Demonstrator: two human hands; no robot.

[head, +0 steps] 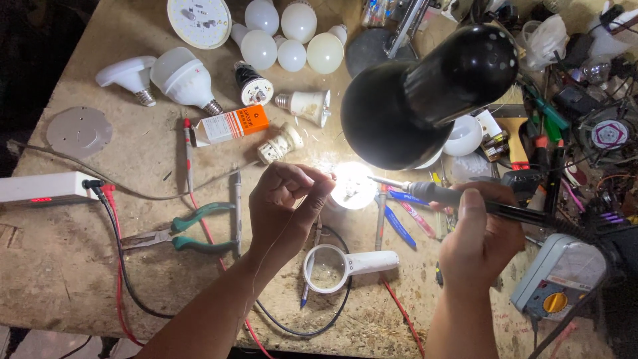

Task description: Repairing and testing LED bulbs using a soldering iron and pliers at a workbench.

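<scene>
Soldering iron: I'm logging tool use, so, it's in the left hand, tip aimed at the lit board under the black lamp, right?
Wrong hand. The head view shows the soldering iron in the right hand; the left hand pinches something small beside the lit board.

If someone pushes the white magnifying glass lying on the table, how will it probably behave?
The magnifying glass lies flat on the rough wooden table, so it would likely slide or pivot, not roll. Its round lens end looks heavier than the plastic handle, so it may swing around that end. The lens is probably fragile if it drops, and cables beneath may snag it.
</scene>
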